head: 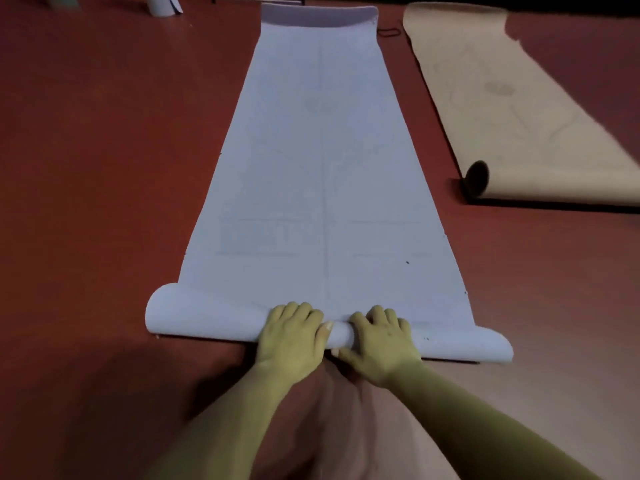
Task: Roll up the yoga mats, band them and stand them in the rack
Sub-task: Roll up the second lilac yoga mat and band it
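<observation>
- Pale blue mat [322,168] lay lengthwise on the red floor [104,168], with faint printed lines, its far edge curled up and its near end wound into a short roll [207,317].
- Your left hand [291,337] and right hand [379,341] sat side by side on the roll's middle, fingers curled over its top, gripping it.
- Tan mat [502,109] lay apart to the right, near end partly rolled; a black band [391,31] lay between the mats' far ends.

wide red floor [86,168] left of the blue mat [322,168], thin floor strip between it and the tan mat [519,109], tan mat's rolled end [478,178] raised, white roll [162,5] far back left
</observation>
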Motion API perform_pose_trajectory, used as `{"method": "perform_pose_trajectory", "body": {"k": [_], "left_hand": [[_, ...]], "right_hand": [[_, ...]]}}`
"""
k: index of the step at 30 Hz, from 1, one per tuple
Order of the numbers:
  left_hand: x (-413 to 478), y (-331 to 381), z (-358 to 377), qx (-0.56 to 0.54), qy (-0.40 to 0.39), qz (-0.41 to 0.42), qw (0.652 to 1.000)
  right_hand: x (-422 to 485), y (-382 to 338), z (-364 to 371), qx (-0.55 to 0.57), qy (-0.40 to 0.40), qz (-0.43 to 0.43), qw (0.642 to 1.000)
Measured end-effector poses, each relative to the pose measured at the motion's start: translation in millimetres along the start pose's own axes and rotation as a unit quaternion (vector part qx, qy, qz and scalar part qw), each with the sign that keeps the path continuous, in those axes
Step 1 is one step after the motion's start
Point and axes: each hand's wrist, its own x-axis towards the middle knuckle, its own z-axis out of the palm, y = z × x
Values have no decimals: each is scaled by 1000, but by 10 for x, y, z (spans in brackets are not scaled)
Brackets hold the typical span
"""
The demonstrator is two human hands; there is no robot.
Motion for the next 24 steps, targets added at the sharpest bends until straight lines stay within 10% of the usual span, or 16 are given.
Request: {"method": "perform_pose_trajectory", "body": {"k": [6, 12, 24], "left_hand": [[-596, -10, -26, 0, 13, 23, 1000], [-807, 3, 251, 23, 68, 82, 994], [-880, 107, 219, 28, 57, 108, 992]], "right_hand": [[-315, -268, 235, 31, 38, -1, 999], [-353, -28, 951, 20, 241, -75, 967], [-365, 156, 1172, 64, 290, -125, 947]]}}
